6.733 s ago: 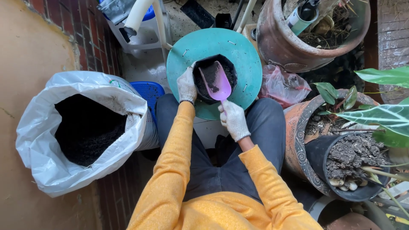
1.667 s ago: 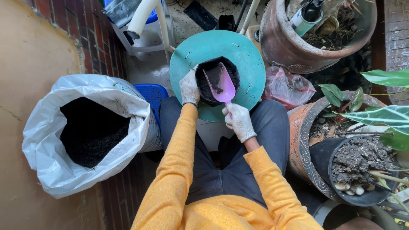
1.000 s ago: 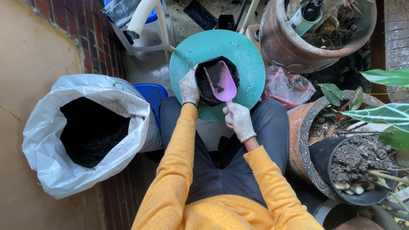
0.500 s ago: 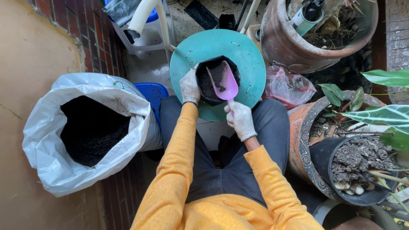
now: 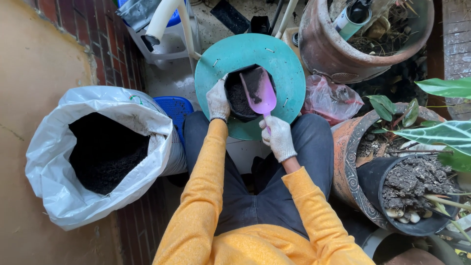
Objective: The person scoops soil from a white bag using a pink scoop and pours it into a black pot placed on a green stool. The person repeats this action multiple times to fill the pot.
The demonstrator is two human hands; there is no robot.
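The left hand (image 5: 218, 99), in a white knit glove, grips the near-left rim of a small black plastic pot (image 5: 245, 93) partly filled with dark soil. The pot stands on a round teal disc (image 5: 289, 73) set in front of the seated person's knees. The right hand (image 5: 278, 137), also gloved, is clenched around the handle of a pink plastic scoop (image 5: 261, 92), whose blade lies over the pot's opening with soil on it. To the left, beside a brick wall (image 5: 105, 44), stands an open white plastic sack of dark soil (image 5: 105, 152). To the right sit a large terracotta pot (image 5: 343, 54) and a black pot with lumpy soil (image 5: 417, 191).
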